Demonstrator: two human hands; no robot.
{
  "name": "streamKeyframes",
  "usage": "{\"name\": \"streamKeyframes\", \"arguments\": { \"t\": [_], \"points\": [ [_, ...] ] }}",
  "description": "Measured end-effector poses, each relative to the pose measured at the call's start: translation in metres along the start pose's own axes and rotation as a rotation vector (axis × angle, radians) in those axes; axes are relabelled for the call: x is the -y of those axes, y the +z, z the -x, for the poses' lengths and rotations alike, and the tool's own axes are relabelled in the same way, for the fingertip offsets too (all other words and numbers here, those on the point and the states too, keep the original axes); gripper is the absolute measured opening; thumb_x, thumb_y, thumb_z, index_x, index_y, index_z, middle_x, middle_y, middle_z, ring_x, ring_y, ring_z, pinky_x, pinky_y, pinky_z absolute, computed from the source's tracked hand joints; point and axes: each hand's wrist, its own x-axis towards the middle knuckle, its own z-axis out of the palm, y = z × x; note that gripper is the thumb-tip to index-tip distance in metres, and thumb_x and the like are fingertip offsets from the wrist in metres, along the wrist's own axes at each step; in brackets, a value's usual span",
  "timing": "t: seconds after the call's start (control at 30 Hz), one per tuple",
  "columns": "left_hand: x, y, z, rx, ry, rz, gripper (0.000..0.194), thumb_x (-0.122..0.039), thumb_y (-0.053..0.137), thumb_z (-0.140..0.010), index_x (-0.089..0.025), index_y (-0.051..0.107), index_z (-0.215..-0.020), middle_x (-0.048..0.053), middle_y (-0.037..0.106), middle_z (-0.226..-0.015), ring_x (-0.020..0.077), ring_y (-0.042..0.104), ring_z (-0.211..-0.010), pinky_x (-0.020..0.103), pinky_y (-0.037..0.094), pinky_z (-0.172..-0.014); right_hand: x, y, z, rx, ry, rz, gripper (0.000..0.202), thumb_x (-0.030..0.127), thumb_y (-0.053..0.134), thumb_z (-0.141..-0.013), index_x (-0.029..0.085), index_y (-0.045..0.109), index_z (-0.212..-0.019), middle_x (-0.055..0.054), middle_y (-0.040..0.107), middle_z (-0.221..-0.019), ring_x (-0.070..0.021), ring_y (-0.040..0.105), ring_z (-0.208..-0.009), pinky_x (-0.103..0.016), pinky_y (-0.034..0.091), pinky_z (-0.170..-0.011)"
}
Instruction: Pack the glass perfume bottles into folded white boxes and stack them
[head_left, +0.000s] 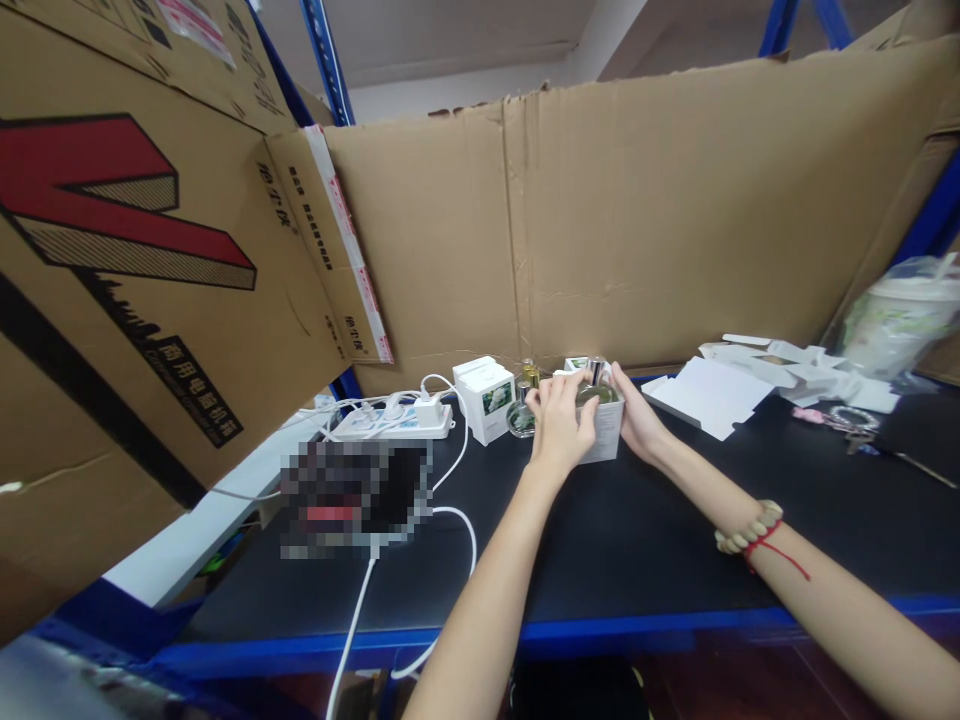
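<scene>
A perfume bottle with a silver cap sits upright between my hands, its lower part hidden by a small white box with fine print. I cannot tell whether the bottle stands in the box or behind it. My left hand is closed around the bottle's near left side. On the right, my right hand holds the box by its side, fingers mostly hidden behind it. Just left of my left hand stands another round glass bottle, with a gold-capped bottle behind it.
White boxes with a flower picture stand left of the bottles. Beyond are a power strip with cables and a blurred-out device. Flattened white cartons, keys and a bagged drink cup lie right. Cardboard walls enclose the black tabletop.
</scene>
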Motion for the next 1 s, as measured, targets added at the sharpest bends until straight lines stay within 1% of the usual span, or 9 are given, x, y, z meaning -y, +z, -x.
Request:
{"name": "streamKeyframes", "arguments": {
  "t": [0.1,0.23,0.37,0.5,0.6,0.67,0.8,1.0],
  "points": [
    [-0.001,-0.001,0.001,0.002,0.03,0.023,0.028,-0.021,0.048,-0.079,-0.025,0.048,-0.107,0.0,0.06,-0.107,0.0177,0.048,-0.1,0.034,0.029,-0.09,0.0,0.001,0.001,-0.01,-0.025,0.014,0.031,0.056,0.061,-0.058,0.026,0.058,-0.063,0.001,0.067,-0.073,-0.0215,0.061,-0.086,-0.032,0.05,-0.072],
    [-0.003,-0.002,-0.001,0.022,0.023,0.001,0.025,-0.024,0.051,-0.079,-0.024,0.049,-0.104,-0.001,0.061,-0.107,0.0172,0.049,-0.099,0.033,0.029,-0.091,-0.001,0.0,0.001,0.03,-0.017,0.013,0.035,0.06,0.058,-0.06,0.025,0.059,-0.066,0.0,0.067,-0.074,-0.0214,0.061,-0.086,-0.033,0.049,-0.073],
    [-0.004,-0.001,-0.002,0.061,0.017,-0.048,0.017,-0.027,0.047,-0.081,-0.021,0.052,-0.097,0.001,0.064,-0.1,0.0177,0.051,-0.097,0.033,0.028,-0.091,-0.003,-0.001,0.0,0.022,-0.017,0.019,0.035,0.058,0.062,-0.056,0.025,0.059,-0.067,0.001,0.067,-0.074,-0.0206,0.061,-0.087,-0.032,0.049,-0.074],
    [-0.003,0.0,-0.003,0.066,0.03,-0.096,0.016,-0.027,0.042,-0.084,-0.02,0.055,-0.089,0.001,0.066,-0.093,0.0172,0.053,-0.092,0.033,0.03,-0.089,-0.005,-0.001,0.001,0.032,-0.07,0.055,0.036,0.055,0.067,-0.053,0.025,0.06,-0.071,0.001,0.067,-0.08,-0.0182,0.061,-0.087,-0.028,0.048,-0.076],
    [-0.002,0.003,-0.004,0.045,0.054,-0.149,0.019,-0.028,0.042,-0.083,-0.018,0.059,-0.082,0.003,0.067,-0.083,0.018,0.054,-0.085,0.034,0.032,-0.086,-0.005,0.0,0.002,0.06,-0.069,0.085,0.037,0.056,0.066,-0.056,0.025,0.061,-0.075,0.001,0.068,-0.081,-0.0178,0.061,-0.085,-0.028,0.048,-0.076],
    [-0.001,0.006,-0.004,0.025,0.093,-0.203,0.022,-0.03,0.044,-0.081,-0.016,0.061,-0.077,0.005,0.068,-0.075,0.02,0.055,-0.082,0.036,0.034,-0.082,-0.005,0.0,0.003,0.064,-0.042,0.088,0.038,0.055,0.068,-0.054,0.026,0.062,-0.078,0.001,0.068,-0.079,-0.0183,0.062,-0.083,-0.029,0.049,-0.077],
    [0.0,0.013,-0.006,-0.052,0.185,-0.279,0.025,-0.03,0.047,-0.077,-0.014,0.065,-0.074,0.008,0.067,-0.067,0.0229,0.054,-0.079,0.037,0.036,-0.077,-0.004,0.001,0.004,0.023,-0.015,0.07,0.035,0.049,0.071,-0.052,0.026,0.062,-0.077,0.002,0.068,-0.077,-0.0183,0.063,-0.08,-0.029,0.049,-0.078],
    [0.001,0.017,-0.005,-0.103,0.235,-0.297,0.029,-0.027,0.045,-0.077,-0.014,0.068,-0.064,0.009,0.066,-0.06,0.0227,0.054,-0.077,0.036,0.036,-0.074,-0.006,-0.001,0.003,-0.031,-0.037,0.077,0.03,0.042,0.069,-0.054,0.026,0.062,-0.079,0.003,0.068,-0.078,-0.0185,0.062,-0.085,-0.029,0.047,-0.081]
  ]
}}
